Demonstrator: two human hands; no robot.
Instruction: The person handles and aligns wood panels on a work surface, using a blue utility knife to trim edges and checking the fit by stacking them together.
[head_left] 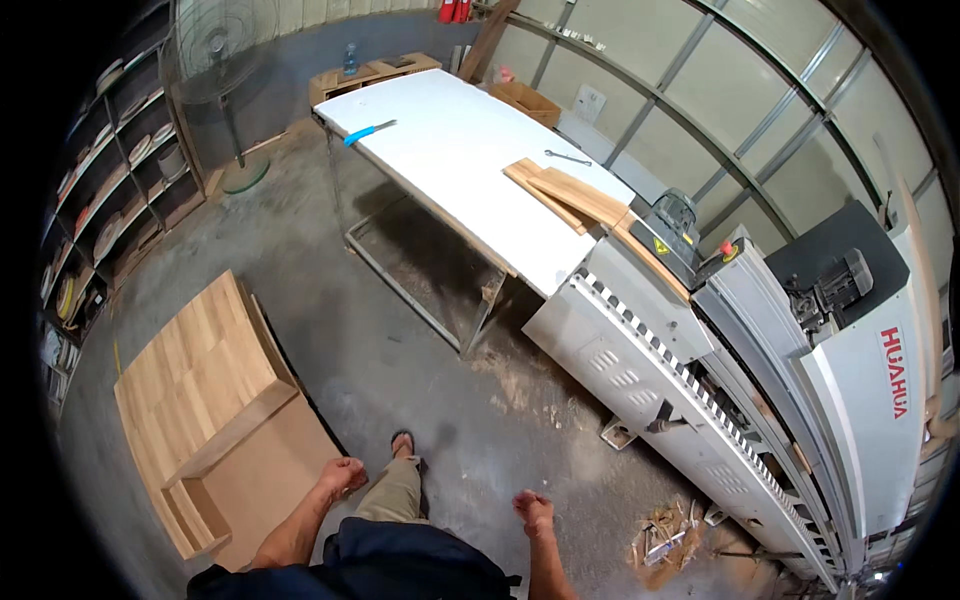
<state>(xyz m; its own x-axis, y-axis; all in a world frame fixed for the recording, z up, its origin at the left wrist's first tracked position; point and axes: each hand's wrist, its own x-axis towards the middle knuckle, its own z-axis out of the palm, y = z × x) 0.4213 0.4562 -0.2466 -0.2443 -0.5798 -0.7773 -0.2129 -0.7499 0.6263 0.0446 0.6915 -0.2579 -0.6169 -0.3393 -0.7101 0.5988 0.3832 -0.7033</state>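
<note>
My left hand (343, 474) hangs with its fingers curled in, nothing visible in them, beside the right edge of a stack of wooden panels. A butcher-block style panel (200, 370) lies on top of that stack, and a plain tan board (265, 470) shows nearer to me. My right hand (534, 510) hangs over the floor, fingers loosely bent and slightly apart, holding nothing I can see. Ahead, a white-topped table (440, 150) carries a blue-handled knife (368, 132), a wrench (568, 157) and several wooden strips (580, 195).
A long grey-white woodworking machine (640, 370) runs along the right and meets the table's end. Wood scraps (665, 540) lie on the floor beside it. A standing fan (222, 60) and a shelf rack (120, 170) with rolls are at the far left. A cardboard box (525, 102) is behind the table.
</note>
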